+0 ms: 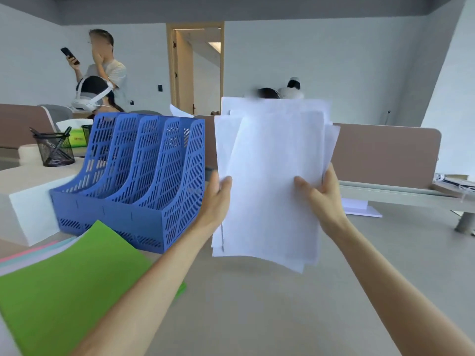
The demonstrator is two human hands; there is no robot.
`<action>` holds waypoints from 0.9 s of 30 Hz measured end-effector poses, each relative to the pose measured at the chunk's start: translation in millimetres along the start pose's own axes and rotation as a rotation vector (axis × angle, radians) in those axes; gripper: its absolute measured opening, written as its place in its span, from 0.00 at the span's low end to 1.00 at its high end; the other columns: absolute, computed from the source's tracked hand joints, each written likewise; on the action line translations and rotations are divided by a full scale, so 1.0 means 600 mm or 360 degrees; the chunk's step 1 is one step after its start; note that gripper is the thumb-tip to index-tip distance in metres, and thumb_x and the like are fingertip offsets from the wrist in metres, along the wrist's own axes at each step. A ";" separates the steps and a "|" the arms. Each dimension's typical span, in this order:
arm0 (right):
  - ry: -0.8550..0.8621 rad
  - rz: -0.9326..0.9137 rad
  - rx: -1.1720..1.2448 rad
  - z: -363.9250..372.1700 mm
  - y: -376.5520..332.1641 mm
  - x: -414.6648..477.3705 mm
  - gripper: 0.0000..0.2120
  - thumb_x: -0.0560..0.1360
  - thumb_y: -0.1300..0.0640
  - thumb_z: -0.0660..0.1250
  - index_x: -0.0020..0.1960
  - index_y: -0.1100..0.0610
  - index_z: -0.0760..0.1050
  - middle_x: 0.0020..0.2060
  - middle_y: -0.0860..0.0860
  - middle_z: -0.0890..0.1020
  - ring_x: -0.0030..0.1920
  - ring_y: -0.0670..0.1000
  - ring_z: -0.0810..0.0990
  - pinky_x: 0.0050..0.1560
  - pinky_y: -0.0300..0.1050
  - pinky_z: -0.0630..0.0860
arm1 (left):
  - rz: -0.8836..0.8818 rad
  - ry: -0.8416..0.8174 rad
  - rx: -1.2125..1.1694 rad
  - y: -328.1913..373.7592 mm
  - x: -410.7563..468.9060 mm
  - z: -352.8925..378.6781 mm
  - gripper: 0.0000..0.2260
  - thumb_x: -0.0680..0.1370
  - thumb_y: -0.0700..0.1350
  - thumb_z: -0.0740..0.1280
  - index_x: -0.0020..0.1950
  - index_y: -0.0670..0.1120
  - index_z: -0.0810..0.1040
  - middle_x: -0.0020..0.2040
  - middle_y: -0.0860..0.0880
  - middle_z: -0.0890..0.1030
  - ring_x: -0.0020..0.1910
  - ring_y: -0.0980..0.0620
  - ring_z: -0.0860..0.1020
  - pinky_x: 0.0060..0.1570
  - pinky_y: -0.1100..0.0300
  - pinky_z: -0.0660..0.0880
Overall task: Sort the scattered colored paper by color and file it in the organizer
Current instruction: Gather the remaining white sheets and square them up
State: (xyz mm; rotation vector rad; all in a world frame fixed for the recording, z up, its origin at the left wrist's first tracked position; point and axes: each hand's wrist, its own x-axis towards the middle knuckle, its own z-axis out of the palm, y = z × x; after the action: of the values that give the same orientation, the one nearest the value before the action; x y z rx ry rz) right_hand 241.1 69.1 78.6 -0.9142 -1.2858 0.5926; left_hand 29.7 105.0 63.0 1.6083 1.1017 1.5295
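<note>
I hold a loose stack of white paper [272, 176] upright above the table, its sheets fanned unevenly. My left hand [217, 199] grips its left edge and my right hand [321, 199] grips its right edge. To the left stands the blue perforated organizer [138, 176] with several upright compartments, which look empty. In the near-left corner lies a pile of colored paper with a green sheet [69, 286] on top; pink, pale teal and lilac edges [38, 255] show beneath it.
A white foam block [28, 214] sits left of the organizer, with a black mesh pen cup [55, 149] behind it. A brown desk divider [385, 155] runs across the back right. Two people are beyond the organizer. The grey tabletop [270, 304] lies below my hands.
</note>
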 end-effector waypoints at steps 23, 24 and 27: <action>0.0163 0.0142 -0.0228 0.018 0.093 -0.105 0.13 0.67 0.58 0.59 0.50 0.50 0.73 0.43 0.42 0.80 0.43 0.44 0.77 0.41 0.39 0.73 | -0.0362 0.0024 0.0023 -0.093 -0.090 0.023 0.08 0.81 0.43 0.54 0.41 0.45 0.62 0.37 0.51 0.63 0.37 0.52 0.63 0.40 0.57 0.62; 0.0181 0.0156 -0.0248 0.024 0.089 -0.097 0.11 0.67 0.59 0.58 0.48 0.52 0.72 0.40 0.43 0.78 0.40 0.45 0.75 0.40 0.40 0.72 | -0.0368 0.0039 0.0025 -0.087 -0.089 0.018 0.08 0.80 0.42 0.55 0.42 0.45 0.61 0.37 0.49 0.63 0.36 0.52 0.62 0.38 0.56 0.61; 0.0176 0.0106 -0.0317 0.048 0.071 -0.072 0.11 0.67 0.59 0.58 0.48 0.59 0.71 0.39 0.52 0.76 0.38 0.48 0.71 0.40 0.46 0.69 | -0.0310 0.0073 0.0105 -0.056 -0.080 -0.016 0.09 0.80 0.43 0.56 0.40 0.46 0.60 0.37 0.51 0.63 0.35 0.53 0.63 0.35 0.59 0.60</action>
State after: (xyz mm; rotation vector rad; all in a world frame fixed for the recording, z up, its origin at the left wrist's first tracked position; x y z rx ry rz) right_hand 208.8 63.8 20.3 -1.1428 -1.2335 0.4644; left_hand 17.4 75.8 12.7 1.4675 1.3057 1.4211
